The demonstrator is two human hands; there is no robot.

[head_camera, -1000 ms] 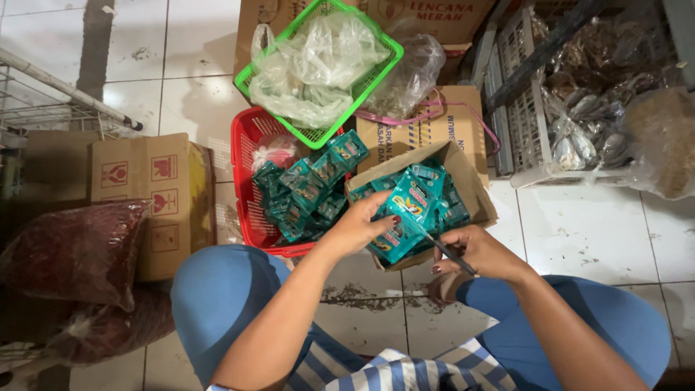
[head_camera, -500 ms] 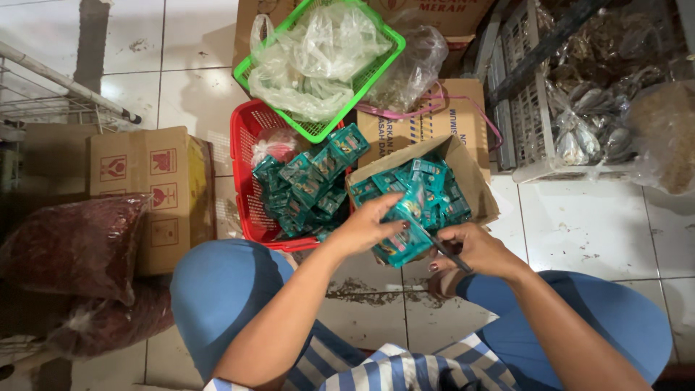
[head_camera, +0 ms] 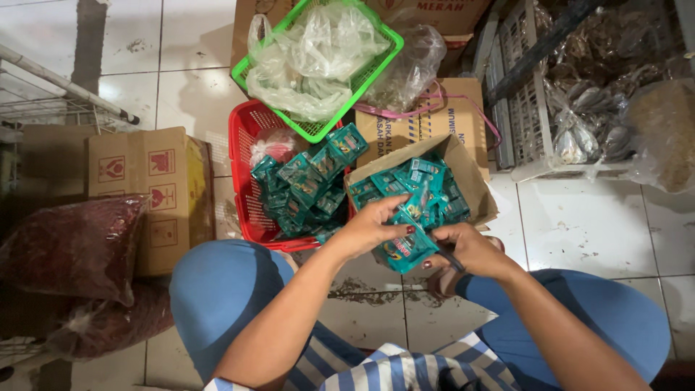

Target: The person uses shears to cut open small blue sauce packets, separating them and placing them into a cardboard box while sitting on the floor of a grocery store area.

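Teal sachet strip (head_camera: 407,250) running near-to-far, left hand (head_camera: 373,226) fingers pinching it, right hand (head_camera: 463,250) gripping scissors (head_camera: 450,259).

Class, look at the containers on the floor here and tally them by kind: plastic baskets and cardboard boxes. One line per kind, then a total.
Plastic baskets: 2, the green basket and the red basket
Cardboard boxes: 4, the open box of sachets, the tied box, the left box, the top box
Total: 6

Two hands, the left hand (head_camera: 373,226) and the right hand (head_camera: 463,250), are meeting over one open cardboard box (head_camera: 474,177) holding too many teal sachets (head_camera: 420,192) to count, while beyond them two plastic baskets are sitting, one red (head_camera: 242,156) and one green (head_camera: 318,130).
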